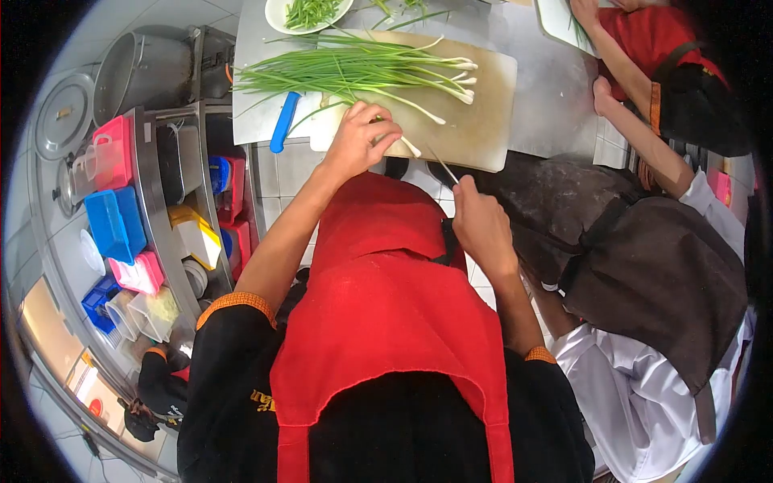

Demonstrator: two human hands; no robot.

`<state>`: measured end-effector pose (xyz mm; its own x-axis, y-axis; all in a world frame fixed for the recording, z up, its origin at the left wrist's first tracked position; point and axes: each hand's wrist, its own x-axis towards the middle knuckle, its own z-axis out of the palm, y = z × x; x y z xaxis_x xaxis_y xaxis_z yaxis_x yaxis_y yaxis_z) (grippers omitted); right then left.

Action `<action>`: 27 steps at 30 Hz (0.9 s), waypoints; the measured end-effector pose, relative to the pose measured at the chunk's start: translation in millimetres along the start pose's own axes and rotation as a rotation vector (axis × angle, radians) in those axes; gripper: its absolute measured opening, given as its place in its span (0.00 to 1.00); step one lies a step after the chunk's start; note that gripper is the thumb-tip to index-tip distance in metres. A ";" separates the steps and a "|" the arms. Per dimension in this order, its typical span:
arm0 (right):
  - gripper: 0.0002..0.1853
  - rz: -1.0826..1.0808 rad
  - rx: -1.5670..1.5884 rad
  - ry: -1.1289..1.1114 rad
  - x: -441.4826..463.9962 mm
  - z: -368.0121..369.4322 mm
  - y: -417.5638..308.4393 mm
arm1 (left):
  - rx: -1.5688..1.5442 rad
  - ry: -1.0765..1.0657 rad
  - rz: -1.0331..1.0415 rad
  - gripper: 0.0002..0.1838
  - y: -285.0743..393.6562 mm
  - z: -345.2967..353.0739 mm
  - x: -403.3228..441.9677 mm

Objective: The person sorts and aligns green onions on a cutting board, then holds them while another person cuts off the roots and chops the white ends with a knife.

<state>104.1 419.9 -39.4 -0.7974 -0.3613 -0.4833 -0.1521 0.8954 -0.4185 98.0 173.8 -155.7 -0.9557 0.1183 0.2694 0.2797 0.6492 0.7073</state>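
My left hand [364,138] is closed around a spring onion [411,147], whose white root end pokes out to the right at the near edge of the cutting board [491,105]. In my right hand [483,225] is a knife [440,164], its thin blade pointing up and left toward that root end. Whether the blade touches the onion I cannot tell. Across the board lies a bunch of spring onions [362,68], white bulbs to the right and green leaves to the left. A blue-handled knife [285,122] rests left of the board, its blade mostly hidden.
A white bowl [274,14] of chopped greens [312,11] stands at the back. Close on my right is a person in a brown apron [660,274]; another person's hand [601,95] is on the steel table [555,105]. Shelves [153,193] with coloured containers [115,221] line the left.
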 end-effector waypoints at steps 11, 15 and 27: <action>0.05 -0.070 -0.239 -0.006 -4.4 12.4 0.7 | 0.035 -0.015 -0.030 0.06 3.3 -0.2 4.0; 0.05 -0.058 -0.285 0.002 -4.3 7.5 -3.2 | 0.042 -0.032 -0.029 0.06 3.1 -0.5 3.5; 0.04 -0.022 -0.319 -0.052 9.2 14.4 2.9 | 0.046 -0.008 -0.012 0.04 1.5 1.7 3.1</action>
<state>104.7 415.4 -56.1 -0.7625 -0.3868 -0.5186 -0.3506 0.9208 -0.1712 95.3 176.4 -154.9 -0.9597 0.1161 0.2561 0.2641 0.6847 0.6793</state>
